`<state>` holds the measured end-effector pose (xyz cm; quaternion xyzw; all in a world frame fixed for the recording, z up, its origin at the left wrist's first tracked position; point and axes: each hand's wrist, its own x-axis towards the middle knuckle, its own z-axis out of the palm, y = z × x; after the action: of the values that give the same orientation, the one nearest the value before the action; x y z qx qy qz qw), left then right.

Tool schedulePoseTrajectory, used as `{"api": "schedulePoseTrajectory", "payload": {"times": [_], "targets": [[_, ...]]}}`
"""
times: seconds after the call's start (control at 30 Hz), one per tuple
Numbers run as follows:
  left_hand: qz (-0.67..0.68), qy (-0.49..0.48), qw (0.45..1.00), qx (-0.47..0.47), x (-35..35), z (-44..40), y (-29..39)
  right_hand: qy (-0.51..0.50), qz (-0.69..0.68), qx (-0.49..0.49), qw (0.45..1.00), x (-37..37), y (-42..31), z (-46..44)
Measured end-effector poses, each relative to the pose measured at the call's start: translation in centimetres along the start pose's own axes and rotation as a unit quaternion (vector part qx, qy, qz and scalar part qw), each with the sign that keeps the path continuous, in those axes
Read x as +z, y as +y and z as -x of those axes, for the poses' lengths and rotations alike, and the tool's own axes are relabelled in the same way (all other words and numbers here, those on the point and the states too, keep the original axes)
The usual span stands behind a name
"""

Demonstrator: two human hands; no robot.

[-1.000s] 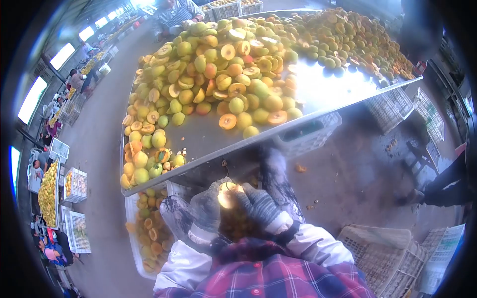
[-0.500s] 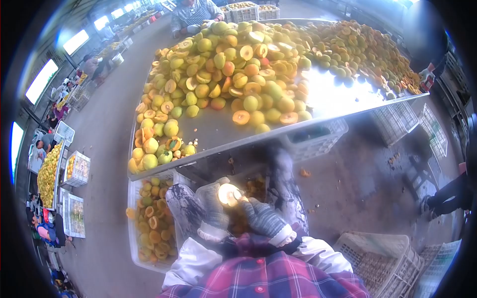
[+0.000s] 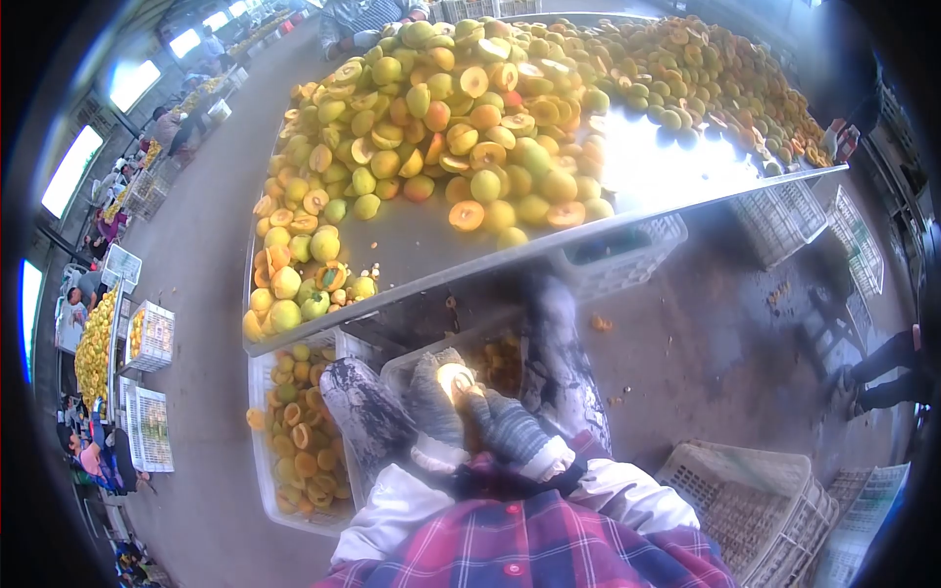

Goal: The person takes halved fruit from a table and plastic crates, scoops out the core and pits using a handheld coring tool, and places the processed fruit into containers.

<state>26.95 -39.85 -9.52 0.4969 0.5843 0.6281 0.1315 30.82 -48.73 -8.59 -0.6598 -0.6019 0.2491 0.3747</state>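
Note:
My left hand (image 3: 436,407), in a grey knitted glove, is closed around a halved yellow peach (image 3: 454,379), its pale cut face turned up and glaring in the light. My right hand (image 3: 512,428), gloved alike, has its fingers curled against the near right side of that half. Whatever sits inside the right fingers is hidden. Both hands are over my lap, above a crate (image 3: 397,370) between my knees that holds more peach pieces. Beyond them, a metal table (image 3: 412,257) bears a big heap of yellow peaches (image 3: 431,118), many cut in half.
Left of my leg stands a white crate (image 3: 257,431) full of peach halves. Another crate (image 3: 627,260) is under the table edge. At right lie stacked crates (image 3: 735,500). Across the table is a person (image 3: 358,20); another person's legs (image 3: 887,372) show at far right.
Both hands have drawn closer together, and the right fingers now cover more of the peach half. The half's cut face shows narrower. The view has shifted slightly, raising the table in the picture.

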Motion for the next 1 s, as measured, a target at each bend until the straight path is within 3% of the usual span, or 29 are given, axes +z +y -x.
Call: {"api": "schedulePoseTrajectory", "payload": {"times": [0.13,0.2,0.23,0.3,0.33,0.37,0.4,0.43,0.5,0.57,0.6,0.67,0.73,0.77,0.8,0.83,0.9,0.97,1.0], "targets": [[-0.082,-0.007,0.996,-0.036,0.3,0.1,1.2,-0.09,-0.051,0.08,0.991,-1.0,-1.0,-0.4],[-0.122,-0.01,0.991,-0.052,0.5,0.0,1.5,-0.229,-0.05,0.098,0.967,-3.9,-2.4,-2.1],[-0.142,-0.011,0.988,-0.06,0.7,0.0,1.4,-0.23,-0.052,0.101,0.967,-3.0,-1.4,-2.0],[-0.155,-0.017,0.988,-0.013,0.0,-0.4,0.5,-0.052,-0.048,-0.076,0.995,-0.1,1.5,-1.5],[-0.015,-0.121,0.977,-0.176,-1.1,-1.5,0.0,-0.053,-0.05,-0.072,0.995,0.3,1.7,-1.6],[0.125,-0.217,0.91,-0.33,-1.6,-2.1,-0.3,-0.082,-0.16,0.048,0.982,0.8,1.9,-1.7],[0.122,-0.219,0.909,-0.332,-1.4,-2.0,-0.2,-0.109,-0.266,0.166,0.943,1.0,2.0,-1.8],[0.082,-0.185,0.946,-0.254,-0.8,-1.7,0.4,-0.109,-0.268,0.17,0.942,0.4,1.9,-2.1],[0.002,-0.113,0.99,-0.089,0.7,-0.9,1.8,-0.245,-0.186,0.143,0.941,-1.8,1.3,-3.0],[-0.077,-0.04,0.993,0.081,1.7,-0.3,2.3,-0.256,-0.226,0.171,0.924,-2.2,1.3,-3.2],[-0.081,-0.044,0.992,0.081,1.6,-0.8,1.8,-0.267,-0.263,0.194,0.906,-2.2,1.4,-3.4],[-0.022,-0.13,0.957,0.259,1.2,-2.4,0.7,-0.253,-0.233,0.158,0.926,-2.2,1.9,-3.5],[-0.005,-0.189,0.958,0.214,1.3,-2.6,1.4,-0.237,-0.202,0.122,0.943,-2.1,2.3,-3.7],[0.016,-0.241,0.956,0.167,1.4,-2.7,1.8,-0.244,-0.279,0.16,0.915,-2.0,2.4,-3.9],[0.015,-0.246,0.955,0.167,1.4,-2.7,0.5,-0.248,-0.352,0.196,0.881,-1.9,2.4,-4.0],[0.028,-0.24,0.948,0.207,1.5,-2.9,-2.0,-0.245,-0.355,0.197,0.881,-1.6,2.8,-3.8],[0.045,-0.235,0.938,0.249,1.2,-3.4,-2.5,-0.217,-0.338,0.107,0.91,-0.6,3.4,-3.3],[0.074,-0.386,0.912,0.115,0.6,-4.3,0.3,-0.19,-0.33,0.091,0.92,-0.8,3.0,-3.3],[0.078,-0.387,0.911,0.12,0.6,-4.3,0.3,-0.165,-0.323,0.076,0.929,-0.8,2.8,-3.3]]}}
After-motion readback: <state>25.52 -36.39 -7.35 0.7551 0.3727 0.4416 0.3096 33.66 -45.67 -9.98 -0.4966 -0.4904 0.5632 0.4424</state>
